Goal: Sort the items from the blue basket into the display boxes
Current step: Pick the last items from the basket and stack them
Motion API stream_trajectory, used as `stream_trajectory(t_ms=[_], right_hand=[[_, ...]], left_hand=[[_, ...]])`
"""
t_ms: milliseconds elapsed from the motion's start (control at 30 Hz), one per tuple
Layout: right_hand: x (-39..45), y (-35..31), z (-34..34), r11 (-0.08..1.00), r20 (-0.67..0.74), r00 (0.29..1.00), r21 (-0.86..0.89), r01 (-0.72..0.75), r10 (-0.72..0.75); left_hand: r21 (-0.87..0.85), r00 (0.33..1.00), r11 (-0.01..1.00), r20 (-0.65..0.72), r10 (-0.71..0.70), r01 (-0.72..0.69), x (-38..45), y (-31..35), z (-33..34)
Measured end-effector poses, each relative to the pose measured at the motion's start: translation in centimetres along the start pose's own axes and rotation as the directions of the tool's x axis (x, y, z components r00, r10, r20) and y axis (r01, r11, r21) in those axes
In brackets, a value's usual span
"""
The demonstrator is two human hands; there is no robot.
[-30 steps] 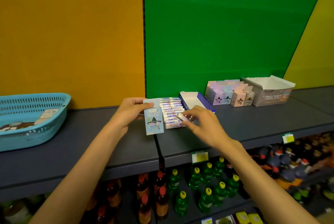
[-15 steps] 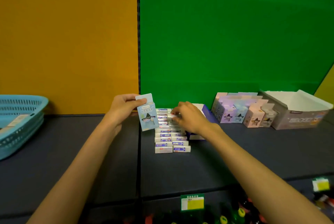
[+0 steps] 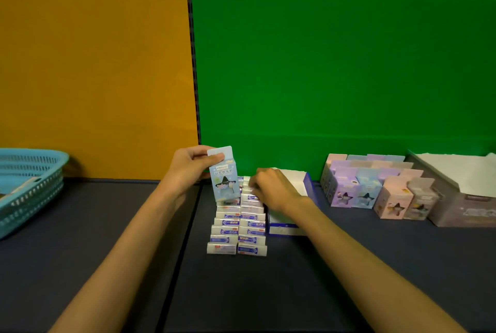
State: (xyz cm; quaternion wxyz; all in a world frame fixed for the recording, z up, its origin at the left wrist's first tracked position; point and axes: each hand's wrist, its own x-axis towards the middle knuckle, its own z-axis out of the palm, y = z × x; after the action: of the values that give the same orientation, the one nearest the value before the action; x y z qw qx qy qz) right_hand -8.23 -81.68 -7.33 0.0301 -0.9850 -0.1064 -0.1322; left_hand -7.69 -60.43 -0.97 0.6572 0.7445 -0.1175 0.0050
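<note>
Blue packet [image 3: 225, 174] — upright in left hand [image 3: 188, 169]

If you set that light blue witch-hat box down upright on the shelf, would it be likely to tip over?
Probably a little tippy: the light blue box looks tall and narrow. It also seems light, since the left hand holds it up by its top flap alone. The similar boxes to the right stand upright packed together, which likely steadies them.

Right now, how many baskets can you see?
1. The blue basket sits at the left edge of the shelf, partly cut off; others could be out of view.
</note>
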Motion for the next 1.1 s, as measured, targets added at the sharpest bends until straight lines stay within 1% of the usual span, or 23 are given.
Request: stream_trajectory(t_ms=[133,233,300,433,567,700,800,967,1100], right_hand=[[-0.1,0.4,-0.3,0.996,-0.007,0.999,0.086,0.037,-0.037],[-0.9,1.8,-1.8,0.99,-0.052,0.998,0.133,0.048,-0.041],[-1.9,3.6,-3.5,0.993,-0.088,0.996,0.112,0.044,-0.034],[-5.1,7.8,-7.4,0.999,-0.069,0.998,-0.048,0.012,-0.015],[-8.8,12.0,-10.7,0.998,-0.125,0.992,-0.047,-0.041,0.035],[-12.9,16.5,-13.3,0.989,-0.198,0.972,-0.049,-0.136,0.124],[-15.9,19.1,-14.2,0.98,-0.206,0.962,-0.043,-0.192,0.179],[-19.7,21.4,-14.4,0.973,-0.171,0.959,-0.021,-0.231,0.224],[-21.7,22.5,-14.1,0.971,-0.161,0.958,0.001,-0.24,0.237]], left_hand=[[-0.028,0.999,0.999,-0.026,0.021,-0.022,0.0,0.7,2.0],[-0.045,0.998,0.998,-0.037,0.05,-0.051,0.0,1.3,3.6],[-0.036,0.997,0.997,-0.027,0.073,-0.074,0.2,1.9,5.0],[0.016,0.991,0.991,0.021,0.132,-0.132,0.4,3.2,9.2],[0.045,0.976,0.983,0.136,0.169,-0.176,-0.1,3.7,14.3],[0.17,0.958,0.961,0.225,0.177,-0.218,-0.5,3.0,19.4],[0.261,0.943,0.926,0.263,0.202,-0.271,-1.3,2.3,23.5],[0.451,0.919,0.821,0.334,0.208,-0.35,-1.5,1.5,28.3],[0.563,0.914,0.727,0.326,0.243,-0.394,-2.0,1.4,30.6]])
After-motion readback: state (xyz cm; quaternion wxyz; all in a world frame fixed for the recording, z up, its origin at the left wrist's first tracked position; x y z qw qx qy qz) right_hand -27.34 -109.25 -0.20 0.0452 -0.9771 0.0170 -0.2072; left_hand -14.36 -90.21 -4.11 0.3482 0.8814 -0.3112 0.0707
